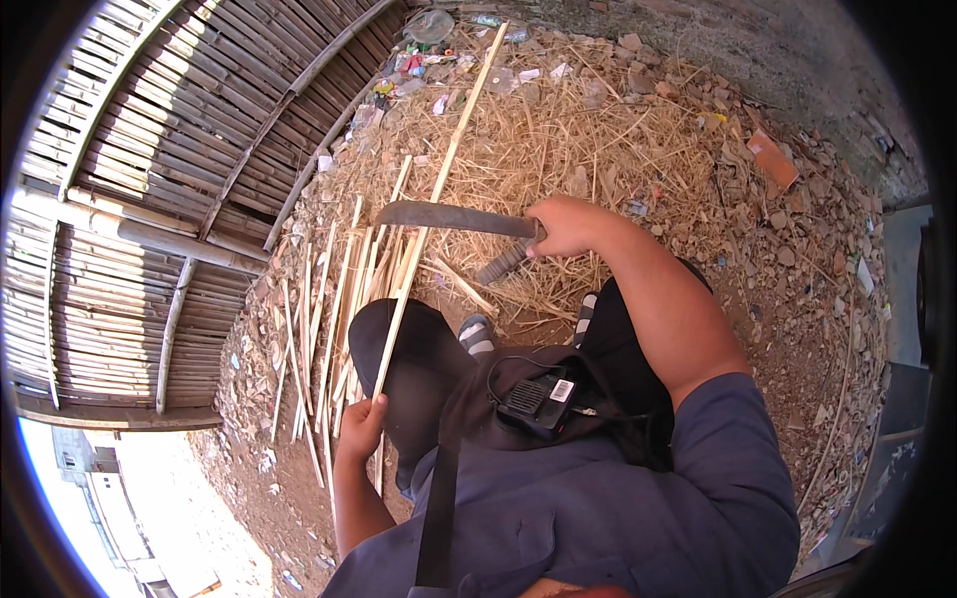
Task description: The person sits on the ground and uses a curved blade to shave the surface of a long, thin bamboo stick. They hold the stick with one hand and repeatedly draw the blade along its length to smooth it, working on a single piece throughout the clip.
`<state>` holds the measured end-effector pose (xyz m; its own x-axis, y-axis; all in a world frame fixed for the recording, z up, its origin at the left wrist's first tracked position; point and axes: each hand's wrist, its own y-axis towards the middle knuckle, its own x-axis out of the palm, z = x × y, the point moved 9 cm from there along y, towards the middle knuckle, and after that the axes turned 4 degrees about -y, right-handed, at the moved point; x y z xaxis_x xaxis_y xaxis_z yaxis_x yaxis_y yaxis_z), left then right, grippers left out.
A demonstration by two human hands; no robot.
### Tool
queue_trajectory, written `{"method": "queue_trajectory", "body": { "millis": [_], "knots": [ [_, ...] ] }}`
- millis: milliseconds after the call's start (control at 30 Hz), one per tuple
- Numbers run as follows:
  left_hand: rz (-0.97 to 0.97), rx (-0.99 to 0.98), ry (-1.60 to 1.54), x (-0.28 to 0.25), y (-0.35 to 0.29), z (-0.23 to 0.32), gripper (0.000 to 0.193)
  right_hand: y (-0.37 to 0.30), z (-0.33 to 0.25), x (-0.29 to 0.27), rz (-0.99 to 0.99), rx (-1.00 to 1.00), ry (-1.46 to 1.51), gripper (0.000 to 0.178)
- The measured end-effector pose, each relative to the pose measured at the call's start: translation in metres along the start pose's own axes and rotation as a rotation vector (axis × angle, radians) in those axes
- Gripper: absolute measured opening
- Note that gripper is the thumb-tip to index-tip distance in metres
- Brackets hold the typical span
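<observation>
My left hand (pixel 361 427) grips the near end of a long, thin bamboo strip (pixel 446 169) that runs away from me over my knee toward the far rubbish pile. My right hand (pixel 560 225) is closed around the handle of a machete (pixel 451 217). Its dark, rusty blade points left and lies across the strip at about the middle of its length. Several cut bamboo splints (pixel 334 299) lie in a loose bundle on the ground just left of the strip.
A woven bamboo fence (pixel 169 189) stands along the left. Dry straw and shavings (pixel 558 140) cover the ground ahead, with stones and rubble (pixel 797 259) to the right and litter (pixel 419 60) at the far edge. A black device (pixel 538 399) hangs at my chest.
</observation>
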<state>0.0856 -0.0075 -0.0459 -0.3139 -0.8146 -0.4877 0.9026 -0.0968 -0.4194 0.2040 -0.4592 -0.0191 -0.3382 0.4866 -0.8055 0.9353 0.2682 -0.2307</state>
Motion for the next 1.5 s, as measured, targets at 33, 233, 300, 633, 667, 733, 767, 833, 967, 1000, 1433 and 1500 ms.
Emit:
{"method": "queue_trajectory", "body": {
  "millis": [33,233,300,633,667,733,767,833,967,1000,1433,1500],
  "knots": [
    [0.001,-0.006,0.001,0.0,0.0,0.001,0.05,-0.001,-0.001,-0.002,0.0,0.0,-0.001,0.039],
    [0.026,0.021,0.016,-0.002,0.002,-0.006,0.052,-0.014,-0.002,-0.029,0.161,0.018,-0.041,0.036],
    [0.024,0.037,0.013,-0.001,0.002,-0.004,0.052,-0.014,-0.006,-0.026,0.113,0.009,-0.068,0.036],
    [0.043,0.032,0.059,-0.004,0.004,-0.007,0.056,-0.01,0.015,-0.035,0.094,0.115,-0.08,0.036],
    [0.04,0.025,0.06,-0.004,0.003,-0.007,0.056,-0.01,0.021,-0.042,0.121,0.157,-0.066,0.036],
    [0.048,0.006,0.055,-0.002,0.002,-0.002,0.055,-0.013,0.017,-0.042,0.132,0.148,-0.069,0.037],
    [0.051,-0.003,0.054,-0.001,0.002,0.0,0.055,-0.017,0.014,-0.04,0.138,0.145,-0.069,0.037],
    [0.051,-0.014,0.071,-0.003,0.005,-0.007,0.055,-0.014,-0.002,-0.027,0.077,0.104,-0.105,0.037],
    [0.045,0.008,0.045,-0.004,0.002,-0.007,0.055,-0.01,-0.03,-0.007,0.025,-0.024,-0.166,0.039],
    [0.043,0.025,0.034,-0.004,0.003,-0.01,0.055,-0.01,-0.027,-0.011,0.006,-0.006,-0.151,0.039],
    [0.067,0.026,0.102,-0.003,-0.001,0.007,0.058,-0.011,-0.027,-0.005,0.012,-0.033,-0.155,0.039],
    [0.071,0.049,0.105,0.0,-0.003,0.013,0.058,-0.014,-0.036,-0.002,-0.018,-0.056,-0.175,0.038]
  ]
}}
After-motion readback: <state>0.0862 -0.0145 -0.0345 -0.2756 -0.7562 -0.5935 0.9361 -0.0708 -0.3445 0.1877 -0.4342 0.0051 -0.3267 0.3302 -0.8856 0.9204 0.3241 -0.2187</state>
